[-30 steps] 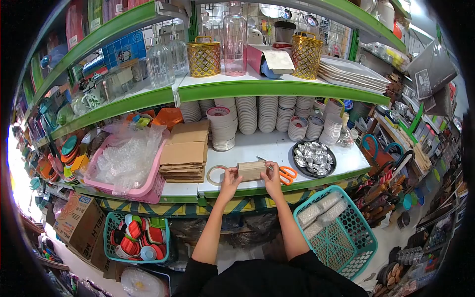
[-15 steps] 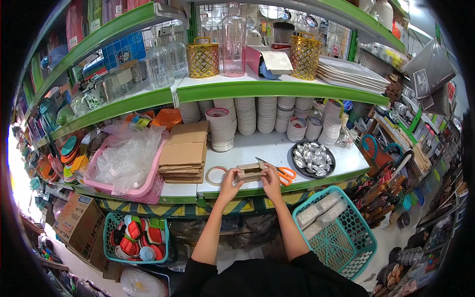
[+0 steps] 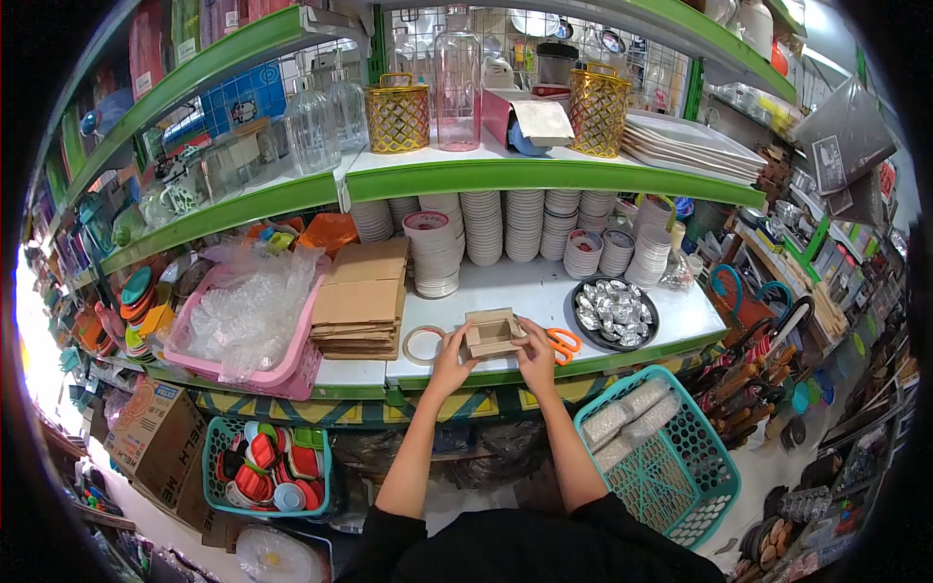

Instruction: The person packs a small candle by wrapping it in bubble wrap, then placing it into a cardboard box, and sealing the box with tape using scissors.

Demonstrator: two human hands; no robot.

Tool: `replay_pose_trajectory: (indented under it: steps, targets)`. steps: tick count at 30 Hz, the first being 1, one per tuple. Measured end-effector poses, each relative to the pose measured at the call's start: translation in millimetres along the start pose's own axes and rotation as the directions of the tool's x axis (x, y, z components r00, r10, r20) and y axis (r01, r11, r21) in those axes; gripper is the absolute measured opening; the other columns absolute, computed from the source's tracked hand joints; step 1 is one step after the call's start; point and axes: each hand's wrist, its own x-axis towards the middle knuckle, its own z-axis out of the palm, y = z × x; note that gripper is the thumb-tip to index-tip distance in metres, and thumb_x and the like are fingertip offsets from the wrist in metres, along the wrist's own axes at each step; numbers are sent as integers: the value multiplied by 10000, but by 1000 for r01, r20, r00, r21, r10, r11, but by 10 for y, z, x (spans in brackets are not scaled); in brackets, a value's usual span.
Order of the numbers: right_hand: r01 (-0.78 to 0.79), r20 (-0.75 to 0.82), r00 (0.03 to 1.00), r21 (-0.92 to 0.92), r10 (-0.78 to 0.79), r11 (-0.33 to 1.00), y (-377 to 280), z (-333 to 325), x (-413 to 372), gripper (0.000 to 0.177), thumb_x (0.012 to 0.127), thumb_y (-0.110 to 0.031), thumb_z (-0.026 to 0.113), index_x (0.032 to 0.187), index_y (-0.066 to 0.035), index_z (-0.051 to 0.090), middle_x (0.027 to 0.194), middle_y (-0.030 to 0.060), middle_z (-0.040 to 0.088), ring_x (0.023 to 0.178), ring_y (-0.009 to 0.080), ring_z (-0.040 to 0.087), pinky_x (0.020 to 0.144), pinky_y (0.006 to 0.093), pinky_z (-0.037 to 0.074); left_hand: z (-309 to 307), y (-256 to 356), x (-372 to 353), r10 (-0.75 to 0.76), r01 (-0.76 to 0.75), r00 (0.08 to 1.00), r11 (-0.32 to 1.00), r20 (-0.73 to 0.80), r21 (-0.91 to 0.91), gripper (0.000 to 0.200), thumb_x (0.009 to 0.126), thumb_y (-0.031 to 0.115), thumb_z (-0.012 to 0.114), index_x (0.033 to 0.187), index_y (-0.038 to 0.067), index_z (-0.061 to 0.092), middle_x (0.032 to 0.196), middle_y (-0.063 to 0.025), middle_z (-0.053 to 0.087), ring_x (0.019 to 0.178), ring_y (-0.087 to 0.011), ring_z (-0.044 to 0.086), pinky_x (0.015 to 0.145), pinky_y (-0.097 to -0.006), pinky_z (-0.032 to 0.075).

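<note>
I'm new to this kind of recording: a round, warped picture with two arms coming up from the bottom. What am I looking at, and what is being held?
There is no machine here. A person wears a single camera on the head, looking forward and down. Its wide lens bends the picture and darkens the corners. The two bare arms rising from the bottom edge are that person's own.

The left hand and right hand hold a small open cardboard box between them, one at each side, at the front of a white shelf. A roll of tape lies to the box's left and orange-handled scissors to its right.

Further along are a stack of flat cardboard, a pink basket of bubble wrap and a black tray of foil-wrapped pieces. Stacked bowls stand behind.
</note>
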Motion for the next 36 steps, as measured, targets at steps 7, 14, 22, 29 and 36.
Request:
replay_pose_trajectory:
  steps: [7,14,22,29,36]
  targets:
    - [65,80,996,-287,-44,956,-274,-1,-5,388,660,129,527,1010,-39,556,1122,121,593,1009,289,571,855,335,460,31,-49,36,-51,49,998,995,-22,-83,663,753,37,631,1362,180,412,1157,-155,466,1105,-303,468,947,-366,394]
    - [266,208,962,-546,-179,794,-413,-47,54,508,637,93,550,1107,-91,602,975,65,631,1071,289,525,925,415,393,110,-128,150,-192,153,977,932,-91,-329,464,801,79,618,1257,88,533,987,-135,578,964,-234,561,881,-324,430]
    - [432,301,902,-629,-310,646,-429,-72,86,300,624,48,576,902,-64,576,985,49,619,1076,313,503,921,487,360,151,302,185,-248,213,937,963,-245,-163,463,715,214,743,1074,-11,557,909,-192,644,843,-235,634,733,-328,491]
    - [413,256,909,-654,-329,633,-428,-59,64,220,601,33,576,799,-28,500,1057,129,528,1009,342,494,863,451,389,127,226,178,-321,278,926,936,-200,-216,358,833,207,601,1132,26,523,912,-193,642,849,-286,626,758,-347,474]
    - [318,168,948,-585,-271,746,-339,-21,1,203,647,27,595,828,-14,512,1069,143,524,1015,351,494,863,428,400,57,207,121,-280,246,913,958,-296,-145,272,924,209,453,1122,51,549,902,-195,625,871,-308,597,786,-364,446]
